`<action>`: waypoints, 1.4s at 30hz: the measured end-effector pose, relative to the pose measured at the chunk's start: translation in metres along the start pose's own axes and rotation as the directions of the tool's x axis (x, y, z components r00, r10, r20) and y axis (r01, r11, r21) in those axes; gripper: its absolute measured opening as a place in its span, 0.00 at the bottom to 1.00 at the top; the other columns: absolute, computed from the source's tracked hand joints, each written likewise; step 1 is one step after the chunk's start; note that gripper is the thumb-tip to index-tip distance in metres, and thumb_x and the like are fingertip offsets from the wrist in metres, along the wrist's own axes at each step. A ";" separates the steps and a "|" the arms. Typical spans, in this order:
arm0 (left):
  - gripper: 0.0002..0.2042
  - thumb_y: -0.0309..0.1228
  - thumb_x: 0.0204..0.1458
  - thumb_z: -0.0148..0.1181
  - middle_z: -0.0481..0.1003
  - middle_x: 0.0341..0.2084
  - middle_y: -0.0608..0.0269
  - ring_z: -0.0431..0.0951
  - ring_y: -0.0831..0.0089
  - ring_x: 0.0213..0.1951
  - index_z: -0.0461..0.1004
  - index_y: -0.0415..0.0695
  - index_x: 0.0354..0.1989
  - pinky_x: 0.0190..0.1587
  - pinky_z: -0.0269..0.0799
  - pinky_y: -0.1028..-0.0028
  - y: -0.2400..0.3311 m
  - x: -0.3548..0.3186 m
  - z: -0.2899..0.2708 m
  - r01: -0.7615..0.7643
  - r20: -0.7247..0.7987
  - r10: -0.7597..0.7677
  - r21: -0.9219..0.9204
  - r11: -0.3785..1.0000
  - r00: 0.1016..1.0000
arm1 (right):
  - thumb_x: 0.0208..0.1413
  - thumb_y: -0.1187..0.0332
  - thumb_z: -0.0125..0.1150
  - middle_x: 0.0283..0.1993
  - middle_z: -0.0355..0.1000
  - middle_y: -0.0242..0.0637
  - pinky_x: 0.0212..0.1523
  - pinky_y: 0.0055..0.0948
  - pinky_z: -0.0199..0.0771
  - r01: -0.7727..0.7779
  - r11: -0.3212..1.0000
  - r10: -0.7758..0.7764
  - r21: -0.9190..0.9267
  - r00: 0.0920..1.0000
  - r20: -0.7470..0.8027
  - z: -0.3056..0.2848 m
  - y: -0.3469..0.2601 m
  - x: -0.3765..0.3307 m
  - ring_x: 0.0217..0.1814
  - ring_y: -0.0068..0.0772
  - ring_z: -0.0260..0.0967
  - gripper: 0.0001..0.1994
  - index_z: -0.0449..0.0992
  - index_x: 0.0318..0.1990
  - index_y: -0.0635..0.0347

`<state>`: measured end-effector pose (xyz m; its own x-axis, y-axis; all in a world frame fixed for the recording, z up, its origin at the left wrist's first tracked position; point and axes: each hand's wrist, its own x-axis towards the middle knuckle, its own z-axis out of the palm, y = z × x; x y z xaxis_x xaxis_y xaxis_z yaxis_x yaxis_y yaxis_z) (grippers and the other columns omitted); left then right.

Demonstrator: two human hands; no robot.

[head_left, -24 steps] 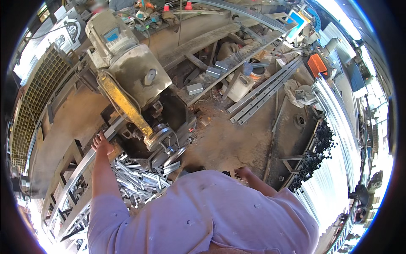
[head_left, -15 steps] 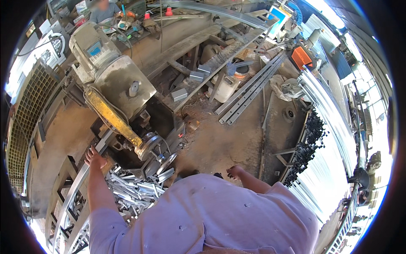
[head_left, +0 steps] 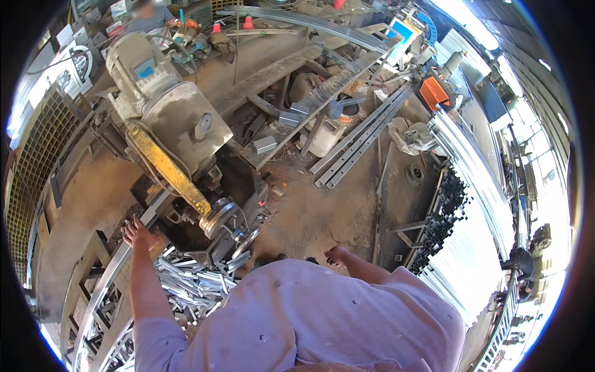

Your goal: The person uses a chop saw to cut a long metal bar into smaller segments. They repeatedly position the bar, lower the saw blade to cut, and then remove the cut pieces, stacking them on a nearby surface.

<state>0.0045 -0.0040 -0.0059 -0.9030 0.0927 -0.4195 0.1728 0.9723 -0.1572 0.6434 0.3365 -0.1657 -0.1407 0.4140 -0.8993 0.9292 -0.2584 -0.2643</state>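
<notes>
My left hand [head_left: 140, 234] lies on a long silver metal bar [head_left: 113, 263], its fingers spread, beside the cutting machine. That bar runs from the lower left up into the machine's dark base. The machine has a dusty grey motor [head_left: 139, 65], a long yellow guard [head_left: 164, 164] and a round metal clamp wheel [head_left: 245, 242] at its near side. My right hand [head_left: 336, 254] hangs in front of my body over the floor, holding nothing, fingers loosely apart. Many short cut-off metal pieces [head_left: 192, 276] are heaped below the machine, close to my left forearm.
Several long metal bars [head_left: 362, 136] lie on the floor ahead, near a white plastic jug [head_left: 325, 135]. To the right are a stack of dark square-ended tubes [head_left: 441, 217] and bright silver lengths [head_left: 480, 167]. Another person [head_left: 152, 18] is at the far left.
The view has shifted slightly. My right hand is a little farther left, while my left hand stays on the metal bar.
</notes>
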 end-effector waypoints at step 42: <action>0.66 0.46 0.37 0.77 0.35 0.78 0.53 0.34 0.53 0.78 0.26 0.58 0.77 0.76 0.33 0.48 -0.002 0.004 -0.003 0.057 0.055 -0.062 0.096 0.994 0.997 | 0.55 0.66 0.71 0.34 0.74 0.35 0.29 0.26 0.71 0.755 0.601 -0.797 0.260 0.545 0.259 0.023 -0.496 -0.094 0.33 0.23 0.71 0.24 0.74 0.59 0.59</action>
<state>-0.0006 -0.0052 -0.0040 -0.8890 0.0201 -0.4574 0.1584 0.9508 -0.2661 0.1879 0.4052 0.0417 -0.9060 0.2056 -0.3700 0.3636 -0.0697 -0.9289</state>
